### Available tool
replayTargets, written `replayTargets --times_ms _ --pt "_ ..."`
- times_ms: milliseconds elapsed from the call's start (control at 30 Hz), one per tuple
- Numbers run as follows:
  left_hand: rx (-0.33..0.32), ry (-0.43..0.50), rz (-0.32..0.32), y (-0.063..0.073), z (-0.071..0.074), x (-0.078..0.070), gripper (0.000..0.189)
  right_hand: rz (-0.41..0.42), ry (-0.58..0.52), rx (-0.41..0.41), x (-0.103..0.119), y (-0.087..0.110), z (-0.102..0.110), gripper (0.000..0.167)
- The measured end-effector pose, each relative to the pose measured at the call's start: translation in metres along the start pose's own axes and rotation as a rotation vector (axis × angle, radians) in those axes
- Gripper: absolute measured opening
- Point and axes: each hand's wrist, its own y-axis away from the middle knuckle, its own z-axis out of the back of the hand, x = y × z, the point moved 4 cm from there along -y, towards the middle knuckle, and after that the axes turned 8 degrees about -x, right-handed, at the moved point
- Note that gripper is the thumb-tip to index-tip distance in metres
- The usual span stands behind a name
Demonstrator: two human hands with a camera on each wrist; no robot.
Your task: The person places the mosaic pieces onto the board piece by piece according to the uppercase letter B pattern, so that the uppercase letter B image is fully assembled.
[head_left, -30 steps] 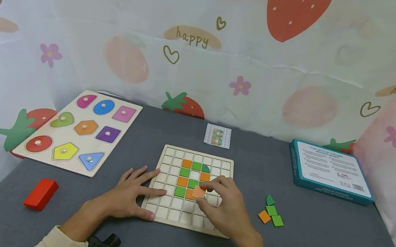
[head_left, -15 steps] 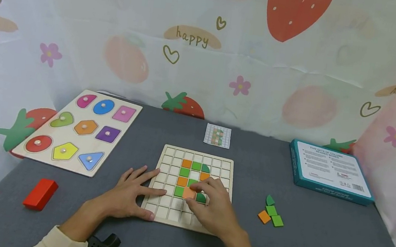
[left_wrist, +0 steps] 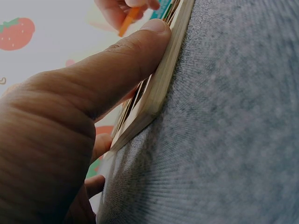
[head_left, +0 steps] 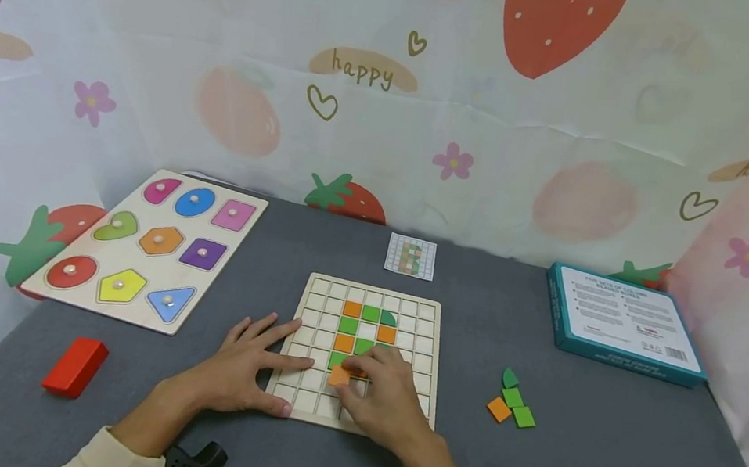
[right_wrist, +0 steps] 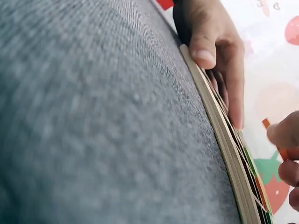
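In the head view, a wooden grid board [head_left: 423, 365] lies on the table, with several orange and green tiles [head_left: 348, 325] set in its middle cells. My left hand [head_left: 240, 378] rests on the board's left side, fingers spread and straight, thumb at the near left corner. Between thumb and fingertips, my right hand [head_left: 388, 401] pinches an orange square tile [head_left: 339, 376] over the lower middle of the grid. The left wrist view shows this orange tile [left_wrist: 130, 22] raised above the board surface. My right hand hides some lower cells.
Loose green tiles [head_left: 524, 417] and an orange tile [head_left: 499, 409] lie right of the board. A pattern card [head_left: 410, 257] is behind it. Left are a shape puzzle [head_left: 154, 260] and a red block [head_left: 76, 367]; a teal box [head_left: 625, 323] lies at the back right.
My right hand has moved left and slightly nearer across the board, carrying the orange tile. My left hand has stayed in place.
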Motion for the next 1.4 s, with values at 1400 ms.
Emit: replayTargets --times_ms 1400 --pt "0.000 0.017 -0.006 0.000 0.000 0.001 0.069 0.057 0.185 0.084 0.004 0.005 -0.009 0.019"
